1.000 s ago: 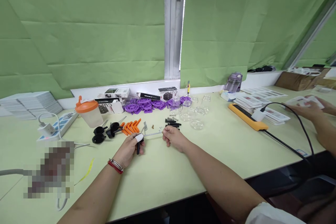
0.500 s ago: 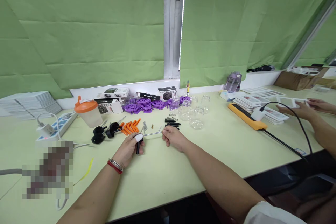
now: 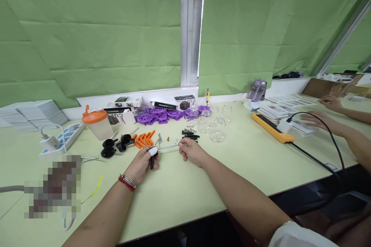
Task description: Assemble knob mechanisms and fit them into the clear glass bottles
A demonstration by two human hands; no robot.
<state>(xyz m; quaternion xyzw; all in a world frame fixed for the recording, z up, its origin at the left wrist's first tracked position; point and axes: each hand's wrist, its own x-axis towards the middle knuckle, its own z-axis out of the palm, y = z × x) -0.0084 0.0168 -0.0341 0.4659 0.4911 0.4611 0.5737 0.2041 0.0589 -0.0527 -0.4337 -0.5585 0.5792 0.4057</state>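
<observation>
My left hand (image 3: 142, 163), its thumb wrapped in white, is closed around a black part (image 3: 152, 162) that points down from the fingers. A thin metal rod (image 3: 168, 147) runs sideways from that hand toward the right. At the rod's far end, my right hand (image 3: 191, 152) pinches with thumb and fingertips. Just beyond the hands lie orange angled pieces (image 3: 144, 139), small silver pins (image 3: 160, 138), tiny brass bits (image 3: 168, 139), black rods (image 3: 189, 135) and springs (image 3: 190, 129). Black cup-shaped parts (image 3: 109, 147) with metal stems rest left of the orange pieces.
Purple plastic parts (image 3: 159, 115) and clear jars (image 3: 216, 135) stand behind. An orange-lidded cup (image 3: 98, 125) and a power strip (image 3: 65, 139) are at left. Toward the right are a yellow-black power strip (image 3: 271, 128), stacked cards (image 3: 275, 111) and another person's hands (image 3: 321, 121).
My hands and the rod stay almost in place. At right, the other person's hands have moved apart; the white frame-like piece they held is no longer between them.
</observation>
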